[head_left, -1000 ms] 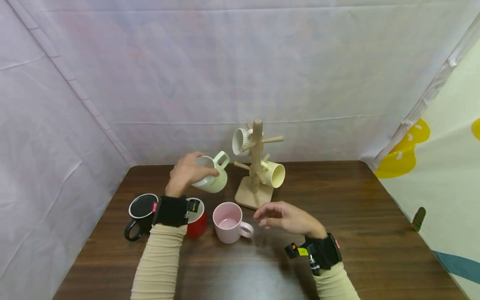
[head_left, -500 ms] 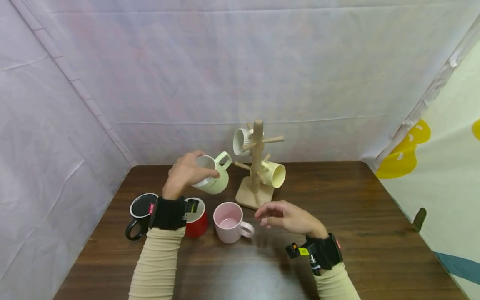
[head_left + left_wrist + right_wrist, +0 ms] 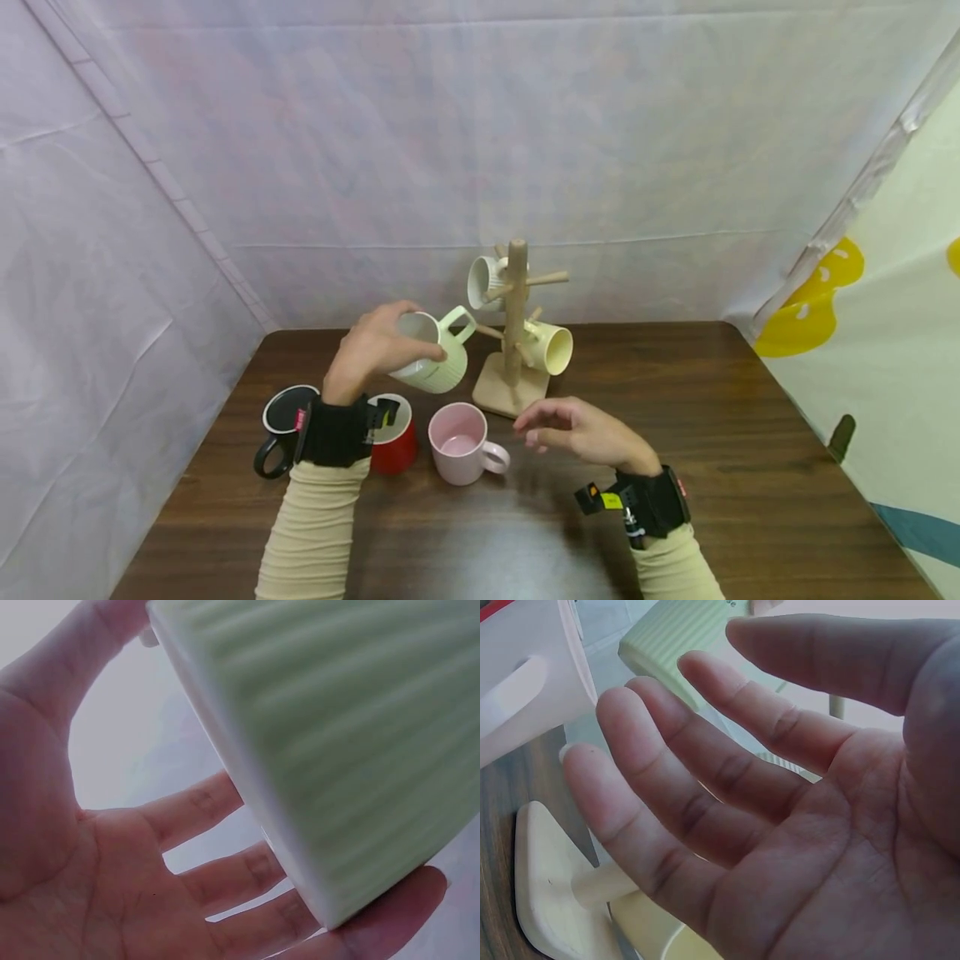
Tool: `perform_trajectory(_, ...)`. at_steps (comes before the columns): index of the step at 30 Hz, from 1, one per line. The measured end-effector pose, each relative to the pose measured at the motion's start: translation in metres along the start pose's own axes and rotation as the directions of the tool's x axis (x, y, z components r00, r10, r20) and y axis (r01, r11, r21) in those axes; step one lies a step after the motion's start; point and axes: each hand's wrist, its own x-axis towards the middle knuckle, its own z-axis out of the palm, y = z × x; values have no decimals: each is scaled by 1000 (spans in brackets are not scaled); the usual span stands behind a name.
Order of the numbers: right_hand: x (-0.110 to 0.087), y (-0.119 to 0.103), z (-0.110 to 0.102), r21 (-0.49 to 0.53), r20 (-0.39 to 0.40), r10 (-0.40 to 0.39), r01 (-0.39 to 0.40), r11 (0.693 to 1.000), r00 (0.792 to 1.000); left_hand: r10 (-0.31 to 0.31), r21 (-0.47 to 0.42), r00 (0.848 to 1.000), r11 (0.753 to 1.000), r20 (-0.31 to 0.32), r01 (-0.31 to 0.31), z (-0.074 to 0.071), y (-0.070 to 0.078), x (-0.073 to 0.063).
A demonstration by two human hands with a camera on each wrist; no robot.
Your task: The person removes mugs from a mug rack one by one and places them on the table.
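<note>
Left hand grasping green mug at rim, tilted, raised off surface, handle toward rack. Right hand released, fingers loosely bent, near pink mug. Rack beyond right hand; red mug, black mug either side of left wrist.

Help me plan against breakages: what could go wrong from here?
The left grip holds the pale green mug tilted, near its rim, above the table, so it might slip and fall.
The mug's handle points toward the wooden rack; a bump could jostle the white mug and yellow mug hanging there.
The right grip is near the pink mug, so a careless move might knock that over.
</note>
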Motion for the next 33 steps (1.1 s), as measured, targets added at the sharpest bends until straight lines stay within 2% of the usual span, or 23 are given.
perform_trajectory(10,-3,-4,-3,30,-26,-18,19,999,999,50,-25,998,998,35,-49,-2,9,-9)
perform_trajectory(18,-5,-7,-7,33,-79,12,-10,999,997,106,-38,992,994,69,-104,-1,17,-12)
perform_trajectory(33,-12,-11,-10,49,-125,35,-29,998,992,166,-77,983,984,83,-159,4,27,-15)
